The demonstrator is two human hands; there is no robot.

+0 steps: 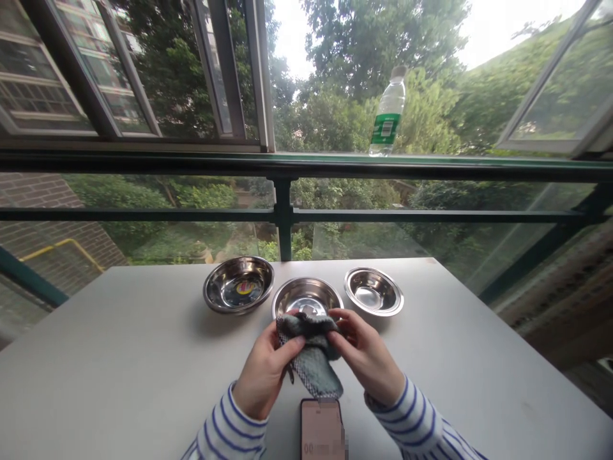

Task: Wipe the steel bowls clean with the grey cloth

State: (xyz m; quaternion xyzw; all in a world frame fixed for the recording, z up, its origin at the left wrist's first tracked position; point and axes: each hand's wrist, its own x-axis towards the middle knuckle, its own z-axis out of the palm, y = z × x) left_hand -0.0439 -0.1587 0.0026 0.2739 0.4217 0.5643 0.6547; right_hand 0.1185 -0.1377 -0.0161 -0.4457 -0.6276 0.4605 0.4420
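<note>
A crumpled dark grey-green cloth [316,367] with a checked edge is held between both of my hands. My left hand [265,367] grips its left side, the thumb lying on top. On the other side, my right hand [366,351] pinches the cloth between thumb and fingers. Just beyond the cloth stands the middle steel bowl [308,285], its near rim partly hidden by the cloth and my fingers. A larger steel bowl [215,297] with a yellow-and-red sticker inside is to its left, and a smaller wide-rimmed steel bowl [397,303] is to its right.
A phone [320,431] with a lit screen lies on the white table [119,358] below the cloth. Behind the table runs a dark green railing [191,165] with glass panels. A green-labelled plastic bottle [387,121] stands on the ledge by the open window.
</note>
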